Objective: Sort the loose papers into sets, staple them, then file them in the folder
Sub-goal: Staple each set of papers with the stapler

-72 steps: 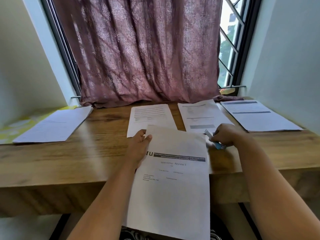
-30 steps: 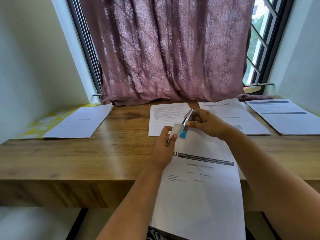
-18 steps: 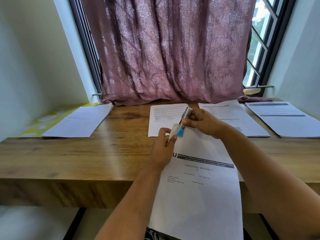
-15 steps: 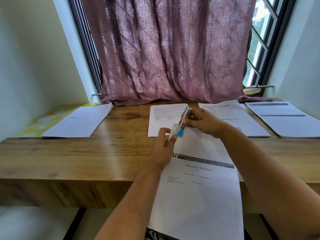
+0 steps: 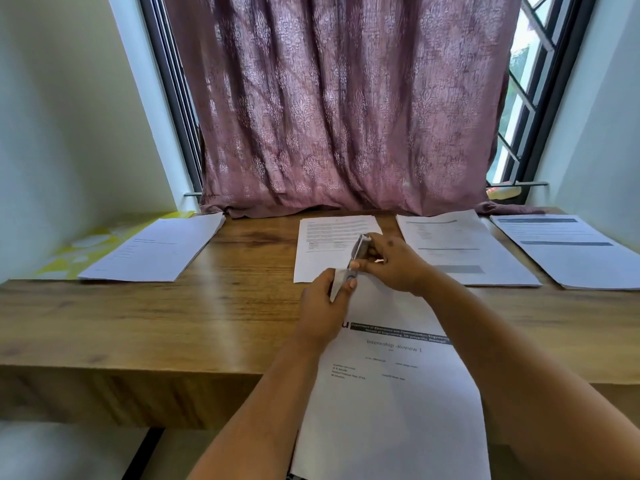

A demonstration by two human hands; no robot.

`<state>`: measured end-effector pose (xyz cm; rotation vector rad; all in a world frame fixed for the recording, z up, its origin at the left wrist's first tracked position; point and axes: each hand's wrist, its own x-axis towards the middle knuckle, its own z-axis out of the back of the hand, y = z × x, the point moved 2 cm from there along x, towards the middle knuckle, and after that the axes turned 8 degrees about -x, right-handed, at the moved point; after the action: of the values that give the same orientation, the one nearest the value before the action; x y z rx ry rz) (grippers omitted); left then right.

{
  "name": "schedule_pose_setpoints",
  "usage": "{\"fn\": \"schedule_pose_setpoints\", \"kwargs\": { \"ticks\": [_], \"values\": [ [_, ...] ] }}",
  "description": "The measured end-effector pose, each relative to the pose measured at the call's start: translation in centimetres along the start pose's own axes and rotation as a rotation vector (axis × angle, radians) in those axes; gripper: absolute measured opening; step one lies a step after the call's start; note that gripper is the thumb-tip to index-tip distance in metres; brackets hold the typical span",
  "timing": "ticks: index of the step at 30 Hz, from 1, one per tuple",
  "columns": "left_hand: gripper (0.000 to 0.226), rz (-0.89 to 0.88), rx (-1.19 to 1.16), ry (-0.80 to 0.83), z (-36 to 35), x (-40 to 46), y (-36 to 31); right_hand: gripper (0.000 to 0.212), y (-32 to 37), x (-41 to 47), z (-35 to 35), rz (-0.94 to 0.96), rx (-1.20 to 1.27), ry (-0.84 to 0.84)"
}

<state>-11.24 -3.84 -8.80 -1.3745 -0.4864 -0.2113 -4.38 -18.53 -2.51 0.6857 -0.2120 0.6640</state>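
Left hand (image 5: 323, 303) pinches the top left corner of the front paper set (image 5: 391, 393), lifting that corner so the stapler (image 5: 356, 258) can bite it; the set's lower half hangs over the table's near edge toward the person. Right hand (image 5: 394, 263) grasps the stapler, fingers curled round its body, apparently squeezing. Stapler's long axis runs from near-left to far-right, tilted up, its mouth end down at the pinched corner, tail pointing toward the curtain (image 5: 346, 105). The paper's long axis runs away from the person, title line readable from the near side. Three other paper piles (image 5: 460, 251) lie flat along the table's (image 5: 207, 317) far edge, and a fourth pile (image 5: 156, 251) at the far left corner overlaps a yellow folder (image 5: 83, 251), likely the filing place. Judged: stapling step in hand, filing not yet begun.
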Motion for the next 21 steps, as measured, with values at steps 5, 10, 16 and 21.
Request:
{"fn": "schedule_pose_setpoints", "kwargs": {
  "ticks": [5,10,16,21],
  "values": [
    [0.011,0.059,0.003,-0.049,0.1,0.3,0.0,0.022,-0.2,0.2,-0.3,-0.004,0.013,-0.023],
    [0.081,0.360,-0.250,0.091,0.6,0.3,0.3,0.012,-0.5,-1.4,2.4,-0.179,0.294,-0.024],
    [0.029,0.359,-0.237,0.053,0.6,0.3,0.4,0.014,-3.3,-7.7,9.7,-0.505,0.091,-0.237],
    [0.019,0.334,-0.255,0.041,0.5,0.3,0.1,0.043,-7.7,-12.7,9.7,-0.823,-0.604,0.131]
  ]
}}
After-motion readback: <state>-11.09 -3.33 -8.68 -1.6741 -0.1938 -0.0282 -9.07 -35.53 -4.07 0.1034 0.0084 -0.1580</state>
